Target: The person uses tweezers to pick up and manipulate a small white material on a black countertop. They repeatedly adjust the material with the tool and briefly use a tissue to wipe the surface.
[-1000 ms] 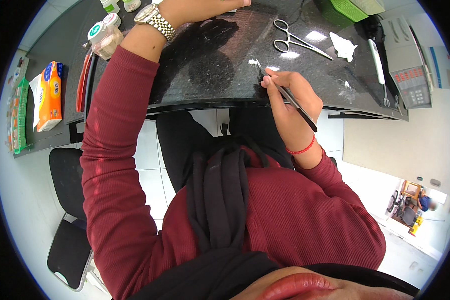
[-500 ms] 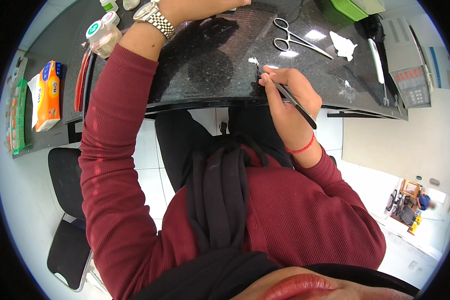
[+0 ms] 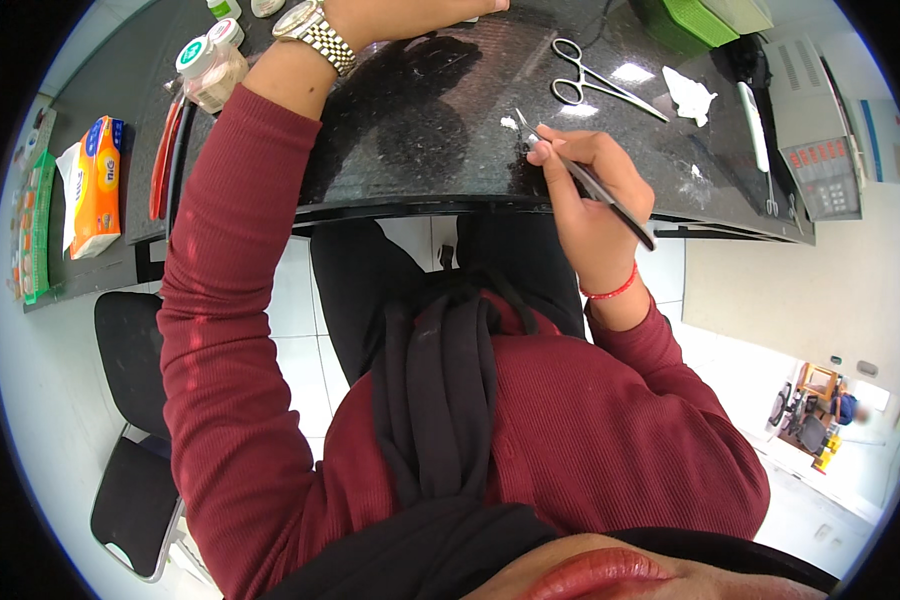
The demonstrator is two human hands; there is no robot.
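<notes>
In my right hand [image 3: 605, 185] I hold dark-handled tweezers [image 3: 610, 203], thumb and fingers closed round them near the tip end. Their metal tips point away from me, just beside a small white clump [image 3: 509, 123] on the black speckled tabletop [image 3: 420, 170]. The tips look apart from the clump. My left hand [image 3: 410, 14] reaches across the far part of the table, above a dark reflection; its fingers are mostly cut off by the upper edge. A metal watch sits on that wrist. Beyond my right hand lie metal forceps [image 3: 610, 85] with ring handles.
A crumpled white tissue [image 3: 688, 96] lies right of the forceps. Lidded jars [image 3: 210, 75] stand at the left, near red-handled and dark tools [image 3: 167, 160]. An orange tissue pack [image 3: 97, 190] is farther left. Green baskets [image 3: 685, 22] and a grey box with buttons [image 3: 815, 130] border the right.
My right hand has shifted slightly right, and the tweezer tips have come away from the white clump, which stays on the table. My left hand has hardly moved.
</notes>
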